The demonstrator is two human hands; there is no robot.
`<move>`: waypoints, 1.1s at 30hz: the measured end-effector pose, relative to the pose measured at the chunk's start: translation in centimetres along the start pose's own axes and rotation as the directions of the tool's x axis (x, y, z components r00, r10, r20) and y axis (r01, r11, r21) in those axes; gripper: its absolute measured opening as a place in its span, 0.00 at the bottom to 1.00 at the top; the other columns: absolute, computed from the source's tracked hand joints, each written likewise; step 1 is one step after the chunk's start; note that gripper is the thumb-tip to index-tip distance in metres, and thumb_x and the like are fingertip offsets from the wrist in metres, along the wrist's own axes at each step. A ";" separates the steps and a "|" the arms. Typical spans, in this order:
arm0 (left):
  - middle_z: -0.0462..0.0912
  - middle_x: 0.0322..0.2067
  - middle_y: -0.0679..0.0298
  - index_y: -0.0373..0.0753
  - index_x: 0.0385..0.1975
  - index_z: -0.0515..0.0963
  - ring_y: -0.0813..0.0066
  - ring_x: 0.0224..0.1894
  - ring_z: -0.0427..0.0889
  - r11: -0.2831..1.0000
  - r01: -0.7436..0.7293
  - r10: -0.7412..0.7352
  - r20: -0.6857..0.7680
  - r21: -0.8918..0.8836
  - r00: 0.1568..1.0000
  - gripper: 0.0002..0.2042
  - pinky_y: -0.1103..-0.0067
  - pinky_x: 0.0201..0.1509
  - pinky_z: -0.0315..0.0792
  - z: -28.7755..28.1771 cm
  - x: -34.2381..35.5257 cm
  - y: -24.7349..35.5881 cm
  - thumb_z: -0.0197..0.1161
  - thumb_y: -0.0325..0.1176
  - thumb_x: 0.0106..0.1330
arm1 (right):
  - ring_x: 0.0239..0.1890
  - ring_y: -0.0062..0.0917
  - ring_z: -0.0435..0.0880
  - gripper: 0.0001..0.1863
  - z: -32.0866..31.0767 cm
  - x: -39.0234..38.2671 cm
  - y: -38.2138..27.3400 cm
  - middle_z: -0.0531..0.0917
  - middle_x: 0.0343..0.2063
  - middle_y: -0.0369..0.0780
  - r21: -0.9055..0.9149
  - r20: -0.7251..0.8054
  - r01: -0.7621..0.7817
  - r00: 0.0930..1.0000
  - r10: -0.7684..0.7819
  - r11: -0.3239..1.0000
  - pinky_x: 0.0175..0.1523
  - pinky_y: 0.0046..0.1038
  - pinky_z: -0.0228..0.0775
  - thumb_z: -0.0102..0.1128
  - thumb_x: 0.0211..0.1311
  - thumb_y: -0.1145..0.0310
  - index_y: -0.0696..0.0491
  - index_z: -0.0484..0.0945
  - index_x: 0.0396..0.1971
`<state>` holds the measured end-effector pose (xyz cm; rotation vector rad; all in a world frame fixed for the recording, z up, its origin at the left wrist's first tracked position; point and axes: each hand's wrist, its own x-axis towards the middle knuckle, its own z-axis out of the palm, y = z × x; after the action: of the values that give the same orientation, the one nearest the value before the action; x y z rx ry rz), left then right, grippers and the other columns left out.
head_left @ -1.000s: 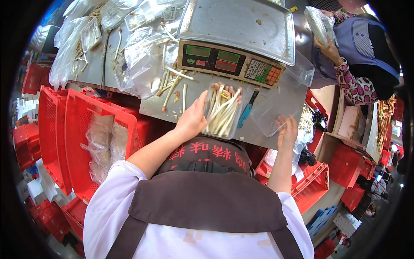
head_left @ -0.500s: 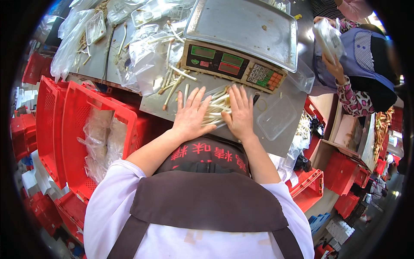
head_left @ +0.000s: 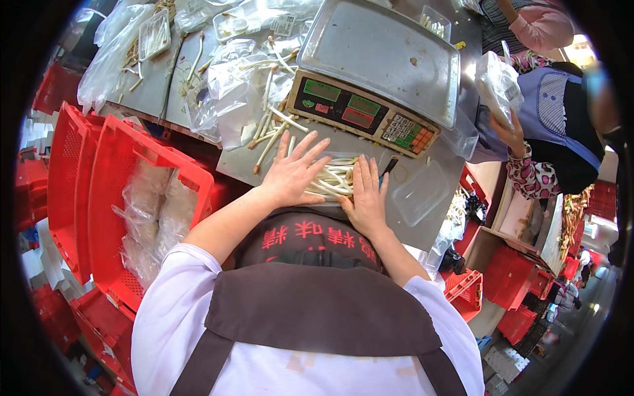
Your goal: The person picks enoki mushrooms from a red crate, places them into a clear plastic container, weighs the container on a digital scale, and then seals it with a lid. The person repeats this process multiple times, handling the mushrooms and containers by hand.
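Pale, thin stalks [head_left: 335,178] lie bunched crosswise at the table's near edge, seemingly in a shallow clear tray. At their left end rests my left hand [head_left: 294,173], open with its fingers spread. My right hand [head_left: 367,195] lies flat against the right end, fingers stretched out and thumb over the stalks. Just beyond the right fingers is a slim dark-handled tool [head_left: 389,168], partly covered. An unused-looking clear plastic tray [head_left: 421,193] sits to its right. Loose stalks with brown ends [head_left: 269,148] are scattered past my left hand.
A digital scale [head_left: 383,66] with a metal pan stands straight ahead. Clear plastic bags [head_left: 231,92] pile up at its left. Red crates [head_left: 109,218] holding bagged goods stand at my left. A co-worker [head_left: 548,112] at the right holds a clear pack [head_left: 496,84].
My right hand has drawn slightly closer to me along the bunch, and the stalks lie a little more evenly. More of the dark-handled tool shows. The whole view has shifted a little.
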<state>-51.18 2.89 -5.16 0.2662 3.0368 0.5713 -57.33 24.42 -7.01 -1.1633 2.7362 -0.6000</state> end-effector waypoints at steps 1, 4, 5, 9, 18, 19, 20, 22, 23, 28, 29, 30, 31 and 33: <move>0.52 0.66 0.61 0.42 0.57 0.68 0.62 0.71 0.42 1.000 0.018 -0.018 -0.004 0.007 1.000 0.38 0.47 0.68 0.34 -0.2 -0.2 0.1 0.67 0.55 0.46 | 0.67 0.42 0.52 0.33 -0.1 0.1 0.1 0.59 0.64 0.44 0.030 0.010 -0.011 1.000 0.010 0.999 0.66 0.54 0.40 0.57 0.56 0.60 0.56 0.62 0.61; 0.55 0.65 0.61 0.43 0.54 0.69 0.61 0.70 0.44 0.999 0.043 -0.043 -0.028 -0.001 0.999 0.34 0.47 0.68 0.34 -0.4 -1.0 0.7 0.69 0.51 0.46 | 0.64 0.42 0.58 0.25 -0.9 0.8 1.2 0.66 0.59 0.44 0.173 -0.176 0.090 0.983 -0.059 0.981 0.66 0.48 0.45 0.60 0.53 0.64 0.53 0.72 0.53; 0.56 0.64 0.61 0.43 0.52 0.70 0.60 0.70 0.45 0.999 0.033 -0.034 -0.044 -0.021 0.998 0.32 0.47 0.68 0.34 0.0 -1.2 0.8 0.69 0.49 0.46 | 0.62 0.41 0.60 0.22 -1.1 1.0 1.1 0.69 0.56 0.43 0.185 -0.189 0.093 0.980 -0.058 0.978 0.64 0.45 0.47 0.61 0.51 0.66 0.52 0.74 0.48; 0.60 0.62 0.60 0.42 0.45 0.71 0.57 0.69 0.49 0.992 0.034 -0.045 -0.091 -0.121 0.995 0.27 0.50 0.69 0.36 0.8 -1.4 1.1 0.71 0.42 0.44 | 0.52 0.36 0.67 0.13 -2.6 2.1 0.0 0.74 0.44 0.39 0.196 -0.177 0.090 0.983 -0.055 0.976 0.57 0.38 0.55 0.64 0.45 0.70 0.51 0.77 0.34; 0.61 0.60 0.57 0.43 0.41 0.71 0.54 0.67 0.52 0.969 -0.047 0.004 -0.173 -0.243 0.985 0.23 0.52 0.69 0.42 1.1 -2.0 0.2 0.71 0.36 0.43 | 0.36 0.33 0.73 0.07 -4.7 2.8 -0.3 0.73 0.31 0.38 0.128 -0.098 0.172 0.982 -0.161 0.977 0.44 0.33 0.62 0.61 0.49 0.73 0.51 0.76 0.29; 0.61 0.60 0.57 0.43 0.41 0.72 0.53 0.67 0.52 0.965 -0.048 0.004 -0.168 -0.259 0.986 0.22 0.52 0.69 0.43 1.1 -2.2 0.1 0.71 0.36 0.44 | 0.35 0.34 0.73 0.06 -5.3 2.6 0.2 0.73 0.31 0.39 0.164 -0.100 0.126 0.989 -0.111 0.978 0.42 0.33 0.64 0.61 0.49 0.74 0.52 0.76 0.29; 0.61 0.60 0.56 0.43 0.40 0.72 0.53 0.67 0.52 0.960 -0.049 0.004 -0.163 -0.275 0.987 0.22 0.52 0.68 0.44 1.1 -2.4 -0.1 0.71 0.35 0.44 | 0.33 0.35 0.74 0.06 -5.7 2.3 0.7 0.73 0.31 0.39 0.200 -0.099 0.080 0.993 -0.061 0.976 0.40 0.33 0.65 0.60 0.50 0.75 0.52 0.75 0.30; 0.61 0.60 0.56 0.43 0.40 0.72 0.52 0.67 0.53 0.952 -0.058 0.005 -0.175 -0.300 0.985 0.21 0.53 0.68 0.46 1.2 -2.5 -0.2 0.71 0.35 0.44 | 0.32 0.36 0.75 0.06 -6.5 2.0 1.7 0.73 0.31 0.40 0.288 -0.068 0.017 0.998 0.003 0.958 0.36 0.33 0.67 0.60 0.51 0.77 0.54 0.75 0.30; 0.60 0.60 0.56 0.43 0.40 0.72 0.52 0.66 0.53 0.949 -0.066 0.006 -0.192 -0.309 0.981 0.21 0.53 0.68 0.46 1.4 -2.5 -0.2 0.71 0.35 0.44 | 0.31 0.36 0.75 0.06 -6.6 1.9 1.9 0.73 0.31 0.41 0.329 -0.050 -0.017 0.998 0.036 0.944 0.34 0.33 0.68 0.59 0.51 0.78 0.55 0.74 0.30; 0.64 0.58 0.57 0.42 0.35 0.74 0.53 0.65 0.56 0.963 -0.060 -0.004 -0.239 -0.262 0.971 0.14 0.54 0.68 0.48 1.1 -2.2 0.1 0.68 0.33 0.48 | 0.29 0.34 0.75 0.06 -4.2 1.9 2.0 0.72 0.30 0.41 0.412 -0.157 0.029 0.987 0.040 0.911 0.33 0.29 0.68 0.59 0.52 0.80 0.57 0.73 0.30; 0.65 0.57 0.58 0.42 0.34 0.75 0.54 0.64 0.57 0.972 -0.058 -0.001 -0.252 -0.228 0.968 0.12 0.54 0.67 0.49 1.3 -2.3 0.0 0.68 0.33 0.49 | 0.29 0.33 0.75 0.06 -3.7 1.9 1.8 0.72 0.30 0.41 0.435 -0.171 0.024 0.984 0.056 0.900 0.33 0.29 0.68 0.59 0.52 0.80 0.57 0.73 0.30; 0.67 0.55 0.59 0.42 0.32 0.75 0.54 0.64 0.58 0.979 -0.057 0.003 -0.264 -0.195 0.965 0.10 0.54 0.67 0.50 1.5 -2.3 -0.1 0.67 0.33 0.51 | 0.28 0.32 0.75 0.06 -3.4 1.9 1.6 0.72 0.30 0.41 0.457 -0.185 0.019 0.980 0.074 0.889 0.33 0.28 0.68 0.60 0.52 0.80 0.57 0.73 0.31; 0.68 0.54 0.59 0.41 0.31 0.75 0.54 0.63 0.59 0.974 -0.049 -0.017 -0.282 -0.222 0.959 0.09 0.54 0.67 0.51 1.4 -2.4 -0.1 0.66 0.32 0.51 | 0.28 0.31 0.75 0.07 -3.3 1.9 1.4 0.72 0.30 0.41 0.463 -0.191 0.024 0.979 0.074 0.886 0.33 0.28 0.68 0.60 0.52 0.80 0.57 0.74 0.31; 0.71 0.52 0.60 0.40 0.28 0.76 0.54 0.62 0.61 0.960 -0.035 -0.056 -0.316 -0.277 0.947 0.06 0.55 0.67 0.52 1.0 -2.5 0.0 0.65 0.29 0.52 | 0.28 0.29 0.75 0.07 -3.3 2.0 0.9 0.72 0.31 0.41 0.474 -0.205 0.031 0.976 0.076 0.880 0.33 0.28 0.68 0.60 0.52 0.80 0.57 0.74 0.32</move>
<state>-48.60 2.81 -6.10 0.1565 3.1954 1.1354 -60.13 24.62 -4.25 -0.9855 2.5274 -1.3774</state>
